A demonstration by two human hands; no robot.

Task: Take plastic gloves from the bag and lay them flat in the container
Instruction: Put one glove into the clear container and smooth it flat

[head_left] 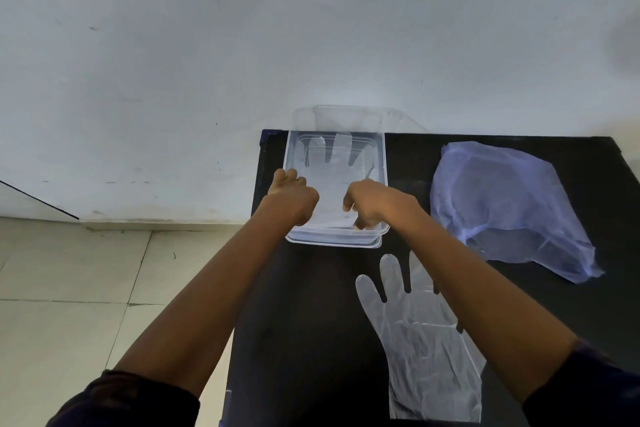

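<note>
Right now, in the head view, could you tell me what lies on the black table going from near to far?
Loose plastic glove → clear container with a glove laid flat inside, both hands at its near end → container lid at the far edge, against the wall.

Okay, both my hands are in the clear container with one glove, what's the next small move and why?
Probably let go and lift both hands out. The glove in the container already looks spread flat, fingers toward the wall, while the left hand and right hand pinch its near edge. A second glove lies on the black table, waiting.
</note>
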